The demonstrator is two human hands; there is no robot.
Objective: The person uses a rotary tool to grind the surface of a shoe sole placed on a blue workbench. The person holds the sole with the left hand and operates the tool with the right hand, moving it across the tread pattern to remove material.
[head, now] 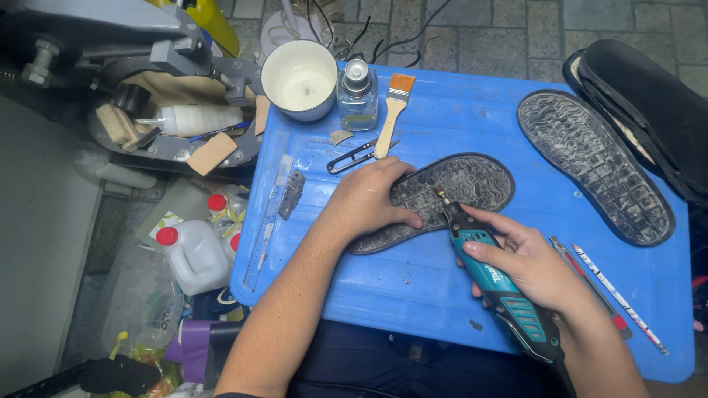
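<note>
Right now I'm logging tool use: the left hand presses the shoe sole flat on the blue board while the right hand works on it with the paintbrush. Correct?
Not quite. In the head view the right hand holds a teal rotary tool, not the paintbrush, which lies untouched near the cup. The left hand does press the shoe sole on the blue board.

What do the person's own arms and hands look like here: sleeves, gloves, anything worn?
Both forearms are bare up to the lower picture edge, with no sleeves in view. The left hand and right hand wear no gloves, and no rings, watch or bands show. Dark clothing appears below, between the arms.
</note>
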